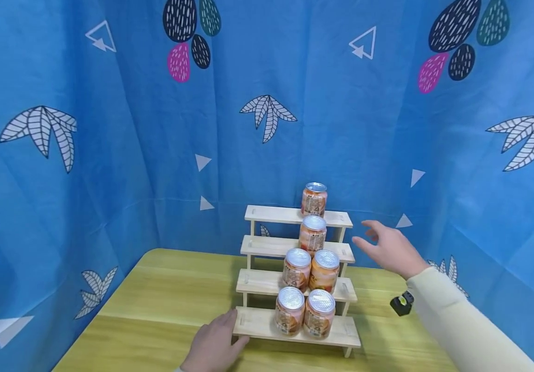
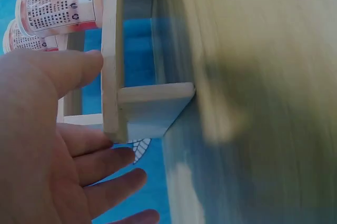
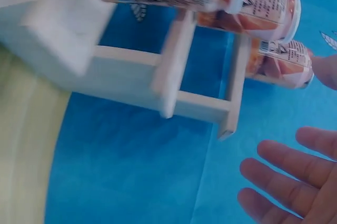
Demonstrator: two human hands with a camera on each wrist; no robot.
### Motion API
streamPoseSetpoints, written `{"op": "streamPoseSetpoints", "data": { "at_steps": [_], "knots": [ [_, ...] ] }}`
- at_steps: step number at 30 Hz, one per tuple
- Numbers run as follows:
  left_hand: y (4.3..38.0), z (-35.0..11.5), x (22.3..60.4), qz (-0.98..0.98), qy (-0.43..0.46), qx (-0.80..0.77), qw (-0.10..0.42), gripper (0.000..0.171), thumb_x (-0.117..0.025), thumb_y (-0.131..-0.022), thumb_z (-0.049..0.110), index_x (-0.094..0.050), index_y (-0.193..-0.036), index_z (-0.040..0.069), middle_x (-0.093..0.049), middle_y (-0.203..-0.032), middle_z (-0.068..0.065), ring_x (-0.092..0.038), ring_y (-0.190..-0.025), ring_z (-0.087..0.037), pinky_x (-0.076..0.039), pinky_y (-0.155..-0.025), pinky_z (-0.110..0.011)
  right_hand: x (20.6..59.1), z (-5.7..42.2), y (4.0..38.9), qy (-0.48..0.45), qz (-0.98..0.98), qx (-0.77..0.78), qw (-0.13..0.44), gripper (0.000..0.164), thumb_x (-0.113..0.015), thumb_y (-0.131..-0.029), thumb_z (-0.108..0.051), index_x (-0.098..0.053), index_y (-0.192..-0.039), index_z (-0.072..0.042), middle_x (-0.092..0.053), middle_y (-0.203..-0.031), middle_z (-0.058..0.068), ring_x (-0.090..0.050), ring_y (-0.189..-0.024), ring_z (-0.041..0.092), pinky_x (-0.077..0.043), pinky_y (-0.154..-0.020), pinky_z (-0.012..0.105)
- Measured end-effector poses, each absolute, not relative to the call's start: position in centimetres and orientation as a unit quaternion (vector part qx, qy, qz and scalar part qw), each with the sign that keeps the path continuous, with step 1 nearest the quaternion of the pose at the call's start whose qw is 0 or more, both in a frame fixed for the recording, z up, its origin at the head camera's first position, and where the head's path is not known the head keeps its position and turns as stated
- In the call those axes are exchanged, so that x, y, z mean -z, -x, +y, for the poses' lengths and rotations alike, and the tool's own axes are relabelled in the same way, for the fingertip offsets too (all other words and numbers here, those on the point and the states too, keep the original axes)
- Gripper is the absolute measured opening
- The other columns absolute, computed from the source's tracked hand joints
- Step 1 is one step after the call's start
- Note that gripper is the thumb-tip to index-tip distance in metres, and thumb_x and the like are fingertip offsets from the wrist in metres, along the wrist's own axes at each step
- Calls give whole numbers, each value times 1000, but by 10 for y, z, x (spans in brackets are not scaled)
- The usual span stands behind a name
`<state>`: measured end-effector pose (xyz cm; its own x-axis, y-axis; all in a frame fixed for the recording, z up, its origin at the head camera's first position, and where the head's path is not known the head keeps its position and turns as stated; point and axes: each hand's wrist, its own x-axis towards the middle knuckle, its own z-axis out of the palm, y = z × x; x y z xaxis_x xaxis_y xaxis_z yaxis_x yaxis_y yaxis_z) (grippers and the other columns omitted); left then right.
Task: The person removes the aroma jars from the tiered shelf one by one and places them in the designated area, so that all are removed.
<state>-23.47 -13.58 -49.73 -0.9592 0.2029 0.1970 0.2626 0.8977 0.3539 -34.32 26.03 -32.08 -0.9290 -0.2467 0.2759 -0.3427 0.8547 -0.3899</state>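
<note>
A tiered wooden rack [image 1: 257, 281] stands on the table, bearing several orange-and-pink cans with silver lids. One can [image 1: 314, 199] sits on the top step and one can [image 1: 312, 235] on the step below. Two stand side by side on the third step, and two more, including a can [image 1: 289, 311], on the lowest. My left hand [image 1: 213, 341] touches the left end of the lowest step, thumb and fingers spread about its corner. My right hand [image 1: 390, 248] is held in the air right of the upper steps, fingers loosely extended, holding nothing.
A yellow wood-grain table [image 1: 165, 289] lies under the rack. Blue patterned curtain [image 1: 267, 165] surrounds it at the back and sides. A small black device [image 1: 402, 304] shows beside the right sleeve.
</note>
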Motion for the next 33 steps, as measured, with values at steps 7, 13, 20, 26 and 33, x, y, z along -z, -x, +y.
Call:
{"op": "streamPoseSetpoints", "data": {
  "at_steps": [7,13,20,26,33],
  "knots": [
    [241,-134,506,-971,103,200,85,74,-73,-90,47,-57,-136,-8,-62,-135,-22,-65,-115,-39,-55,-90,-60,302,236,388,-140,-945,-291,51,100,-52,-91,-74,-22,-160,-9,-43,-151,26,-47,-134,46,-49,-98,64],
    [242,-136,507,-970,105,193,100,71,-74,-88,49,-61,-134,-4,-66,-131,-18,-70,-105,-36,-59,-82,-55,295,217,416,-141,-935,-326,26,103,-58,-91,-70,-12,-162,-12,-36,-156,25,-42,-137,47,-47,-101,65],
    [245,-137,508,-966,114,197,121,70,-74,-88,50,-62,-132,-2,-67,-129,-18,-72,-98,-35,-61,-75,-50,294,202,433,-157,-928,-338,16,102,-64,-92,-62,-8,-162,-12,-38,-154,25,-44,-135,47,-44,-103,65],
    [249,-137,506,-967,126,190,113,68,-73,-88,52,-64,-130,-1,-72,-120,-15,-73,-84,-26,-60,-64,-41,296,194,442,-170,-920,-352,17,102,-66,-93,-55,-7,-162,-9,-41,-148,26,-46,-131,45,-47,-101,62],
    [252,-137,503,-970,126,183,92,70,-73,-87,53,-64,-130,-1,-73,-117,-15,-73,-84,-26,-60,-66,-40,296,189,455,-171,-919,-355,18,110,-68,-91,-58,1,-162,-10,-44,-145,25,-50,-129,43,-47,-102,61]
  ]
}}
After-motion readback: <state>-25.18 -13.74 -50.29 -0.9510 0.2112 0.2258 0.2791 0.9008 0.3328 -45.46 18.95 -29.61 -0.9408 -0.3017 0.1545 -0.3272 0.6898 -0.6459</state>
